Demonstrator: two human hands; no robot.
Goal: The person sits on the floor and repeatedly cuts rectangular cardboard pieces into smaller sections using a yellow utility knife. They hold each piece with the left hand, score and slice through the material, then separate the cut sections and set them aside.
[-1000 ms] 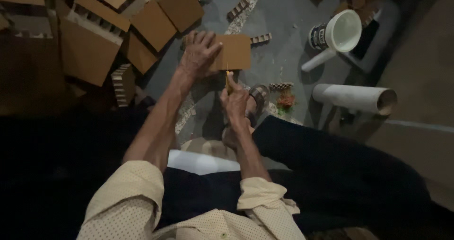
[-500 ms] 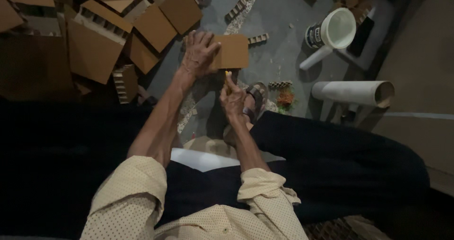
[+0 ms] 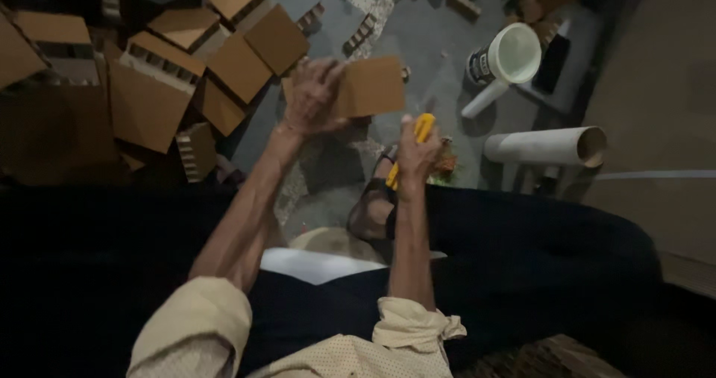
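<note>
The fingers of the left hand (image 3: 312, 98) are curled over the left edge of a brown cardboard square (image 3: 369, 87), gripping it and holding it up above the grey floor (image 3: 418, 35), flat face turned toward the camera. The fingers of the right hand (image 3: 416, 154) are closed in a fist round a yellow knife (image 3: 419, 136); its tip sticks out above the knuckles and sits just under the lower right corner of the cardboard square, though whether it touches the card cannot be told. The bottom end of the handle shows below the fist.

Both forearms are bare, with cream sleeves (image 3: 198, 322) rolled up near the elbows. Under the right hand a foot in a sandal (image 3: 371, 208) rests on the floor, and dark trousers (image 3: 537, 244) cover the legs on either side.

To the left lies a heap of cardboard pieces (image 3: 186, 72), some flat and some showing ribbed edges. Small ribbed offcuts (image 3: 365, 27) are scattered on the floor above the hands. To the right stand a white pot (image 3: 514, 54) with a handle and, nearer, a cardboard tube (image 3: 544, 147) lying on its side
</note>
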